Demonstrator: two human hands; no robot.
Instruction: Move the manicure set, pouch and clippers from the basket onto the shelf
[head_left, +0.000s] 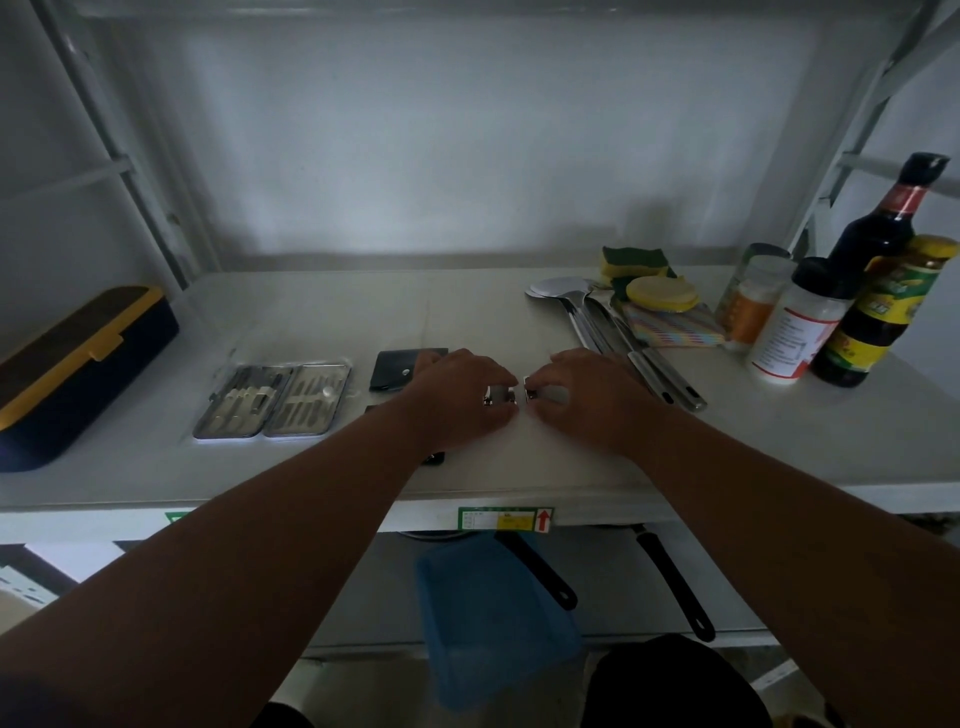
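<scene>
Both hands at mid-shelf: left hand (462, 397) pinches one small silver metal nail clipper (497, 399), right hand (576, 400) another (545, 393). Open silver manicure set (272, 400) lies left on the white shelf (363, 312), dark snap pouch (397, 370) between.

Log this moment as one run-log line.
left hand: holds clipper | right hand: holds second clipper | manicure set: open on shelf | pouch: on shelf

Shelf (467, 312) rear seems open; spatulas (613, 332) and bottles (852, 312) crowd right.
</scene>
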